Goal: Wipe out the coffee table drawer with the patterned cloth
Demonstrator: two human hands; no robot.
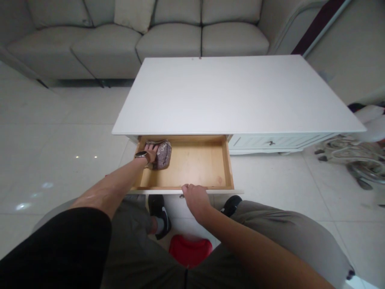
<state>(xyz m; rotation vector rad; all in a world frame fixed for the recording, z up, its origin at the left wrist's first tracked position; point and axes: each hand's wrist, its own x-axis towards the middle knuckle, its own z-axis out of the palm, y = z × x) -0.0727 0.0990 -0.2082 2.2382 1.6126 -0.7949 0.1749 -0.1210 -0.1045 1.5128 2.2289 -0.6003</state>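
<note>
Cloth [164, 155] is pressed in drawer [198, 164], left end, by left hand [152, 153], finger closure untellable; front being clamped by fingers of right hand [195, 199], drawer could be tipped by leaning.

We see plain white on the tabletop [228, 92] and on the closed drawer front [249, 141], whose knob [272, 143] is dark. The open drawer [198, 164] shows honey-yellow wood inside, with a browner spot near its front right corner. Our cloth [163, 154] is muted purple-brown with a paler pattern, its motif too small to read. We wear a solid black sleeve [69, 241], a dark-faced watch [140, 154], grey trousers [279, 224] and black shoes [155, 204], the left one marked white. The seat [190, 251] below us is bright red, the sofa [171, 40] greyish beige with dark seams, the floor tiles [264, 176] off-white.
</note>
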